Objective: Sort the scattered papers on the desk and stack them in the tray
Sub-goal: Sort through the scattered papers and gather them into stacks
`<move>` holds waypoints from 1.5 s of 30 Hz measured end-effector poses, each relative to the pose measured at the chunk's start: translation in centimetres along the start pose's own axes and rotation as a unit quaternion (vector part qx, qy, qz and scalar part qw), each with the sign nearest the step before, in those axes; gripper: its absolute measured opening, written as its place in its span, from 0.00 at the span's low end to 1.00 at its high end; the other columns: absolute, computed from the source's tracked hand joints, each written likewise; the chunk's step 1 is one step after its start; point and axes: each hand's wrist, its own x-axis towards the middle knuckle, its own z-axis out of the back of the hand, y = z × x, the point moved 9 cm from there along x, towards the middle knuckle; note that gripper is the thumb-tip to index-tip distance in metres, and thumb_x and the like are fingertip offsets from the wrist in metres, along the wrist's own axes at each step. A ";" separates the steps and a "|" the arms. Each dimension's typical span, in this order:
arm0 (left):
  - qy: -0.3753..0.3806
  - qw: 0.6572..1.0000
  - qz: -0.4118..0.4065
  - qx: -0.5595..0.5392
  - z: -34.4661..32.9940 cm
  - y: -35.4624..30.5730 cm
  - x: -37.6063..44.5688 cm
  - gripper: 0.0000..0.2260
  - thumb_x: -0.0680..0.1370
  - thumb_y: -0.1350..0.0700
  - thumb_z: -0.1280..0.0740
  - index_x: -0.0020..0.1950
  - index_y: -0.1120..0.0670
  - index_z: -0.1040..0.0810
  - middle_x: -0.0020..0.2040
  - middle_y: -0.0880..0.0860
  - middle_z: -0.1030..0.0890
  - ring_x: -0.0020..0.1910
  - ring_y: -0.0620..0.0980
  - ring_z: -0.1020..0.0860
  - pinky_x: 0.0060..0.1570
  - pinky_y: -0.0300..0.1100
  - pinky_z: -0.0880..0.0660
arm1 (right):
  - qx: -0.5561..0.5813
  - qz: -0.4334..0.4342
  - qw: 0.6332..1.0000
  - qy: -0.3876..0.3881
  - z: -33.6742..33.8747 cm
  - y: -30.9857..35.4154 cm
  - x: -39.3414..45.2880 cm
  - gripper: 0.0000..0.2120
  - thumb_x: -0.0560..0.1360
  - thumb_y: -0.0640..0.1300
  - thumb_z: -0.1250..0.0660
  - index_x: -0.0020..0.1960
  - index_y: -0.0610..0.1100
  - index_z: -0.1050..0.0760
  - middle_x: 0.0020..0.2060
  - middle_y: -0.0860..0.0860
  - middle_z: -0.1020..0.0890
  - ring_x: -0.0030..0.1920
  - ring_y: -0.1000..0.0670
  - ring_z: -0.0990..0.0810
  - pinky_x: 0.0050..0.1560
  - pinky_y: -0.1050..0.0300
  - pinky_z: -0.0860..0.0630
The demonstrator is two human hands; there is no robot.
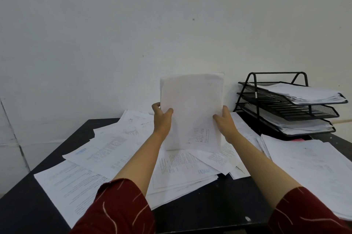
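Both hands, the left hand (162, 117) and right hand (225, 121), grip an upright bundle of papers (192, 111) over the table (219, 205); loose sheets could slip out before reaching the tray (285, 108).

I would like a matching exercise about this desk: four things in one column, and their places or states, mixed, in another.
Things:
1. held bundle
2. middle tier
3. neat pile
4. loose sheets

Places or states:
A. without paper, in the rack
B. upright between both hands
C. scattered across the desk's left and centre
D. on the desk, in front of the rack

Pairs: 1-B, 2-A, 3-D, 4-C
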 end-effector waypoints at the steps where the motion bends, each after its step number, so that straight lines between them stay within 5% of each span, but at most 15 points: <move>1: -0.001 1.000 -0.012 0.004 -0.2 -0.3 0.0 0.20 0.77 0.61 0.38 0.65 0.56 0.42 0.57 0.54 0.29 0.49 0.50 0.26 0.37 0.34 0.29 | -0.002 0.021 1.000 -0.011 0.2 0.5 -0.1 0.15 0.77 0.34 0.43 0.63 0.42 0.35 0.50 0.51 0.25 0.50 0.50 0.25 0.49 0.58 0.27; 4: 0.000 0.999 -0.034 0.002 -0.5 -1.1 0.2 0.21 0.76 0.62 0.37 0.65 0.56 0.43 0.58 0.54 0.29 0.52 0.52 0.26 0.39 0.35 0.28 | 0.022 0.047 0.998 -0.022 0.2 1.3 -0.3 0.14 0.76 0.35 0.40 0.60 0.45 0.35 0.49 0.55 0.24 0.48 0.55 0.24 0.45 0.63 0.27; 9: 0.039 0.997 0.023 0.056 -0.8 2.0 -0.5 0.16 0.80 0.61 0.43 0.66 0.57 0.42 0.58 0.53 0.29 0.52 0.52 0.28 0.48 0.42 0.30 | 0.012 -0.011 1.000 -0.007 -0.3 -0.9 -0.5 0.15 0.80 0.42 0.40 0.66 0.43 0.37 0.58 0.48 0.25 0.57 0.46 0.25 0.57 0.51 0.27; 13: 0.017 0.997 -0.026 0.074 -0.9 0.7 -0.2 0.15 0.80 0.64 0.45 0.66 0.58 0.37 0.55 0.52 0.28 0.51 0.52 0.27 0.43 0.37 0.30 | 0.021 0.033 0.999 -0.030 0.1 0.2 -0.6 0.16 0.81 0.43 0.40 0.68 0.44 0.36 0.59 0.50 0.25 0.58 0.49 0.26 0.60 0.53 0.28; 17: 0.043 0.993 0.027 0.109 -1.4 2.5 0.1 0.16 0.80 0.62 0.43 0.68 0.59 0.38 0.57 0.53 0.27 0.51 0.52 0.28 0.50 0.41 0.32 | -0.015 -0.014 1.000 0.002 -0.5 -1.0 -0.7 0.19 0.81 0.47 0.41 0.69 0.41 0.35 0.62 0.45 0.25 0.61 0.44 0.25 0.64 0.47 0.28; 21: 0.040 0.988 0.031 0.145 -1.3 3.6 -0.3 0.14 0.82 0.60 0.46 0.68 0.60 0.36 0.58 0.53 0.28 0.52 0.50 0.30 0.51 0.41 0.34 | -0.017 0.007 1.000 0.010 -0.2 -0.5 -0.9 0.19 0.79 0.55 0.40 0.61 0.41 0.28 0.54 0.45 0.20 0.55 0.46 0.21 0.56 0.50 0.24; 29: 0.107 0.981 0.073 0.144 -5.8 2.4 -1.0 0.16 0.78 0.63 0.43 0.65 0.61 0.35 0.52 0.54 0.28 0.48 0.52 0.28 0.38 0.39 0.32 | -0.099 0.073 0.987 -0.106 6.7 0.9 -1.0 0.14 0.80 0.50 0.38 0.61 0.42 0.28 0.50 0.53 0.22 0.50 0.50 0.23 0.48 0.58 0.30; 33: 0.155 0.972 0.104 0.143 -9.6 4.0 -3.3 0.19 0.78 0.63 0.43 0.69 0.61 0.37 0.61 0.58 0.27 0.52 0.52 0.28 0.48 0.40 0.33 | -0.160 0.015 0.980 -0.119 11.0 -2.2 -1.7 0.16 0.79 0.48 0.37 0.64 0.43 0.31 0.54 0.49 0.21 0.51 0.48 0.23 0.48 0.55 0.29; 40: 0.257 0.944 0.152 0.139 -17.9 6.1 -8.8 0.18 0.78 0.65 0.45 0.68 0.62 0.37 0.64 0.59 0.29 0.62 0.57 0.29 0.51 0.40 0.34 | -0.235 -0.087 0.957 -0.145 20.5 -7.6 -4.5 0.18 0.79 0.48 0.36 0.66 0.42 0.30 0.59 0.44 0.21 0.58 0.42 0.23 0.50 0.55 0.32; 45: 0.325 0.927 0.162 0.098 -23.0 6.5 -12.3 0.17 0.78 0.66 0.46 0.67 0.61 0.33 0.51 0.53 0.25 0.43 0.47 0.27 0.38 0.36 0.29 | -0.299 -0.140 0.930 -0.160 26.6 -9.3 -6.5 0.21 0.78 0.51 0.36 0.69 0.44 0.30 0.63 0.44 0.23 0.63 0.41 0.26 0.56 0.51 0.31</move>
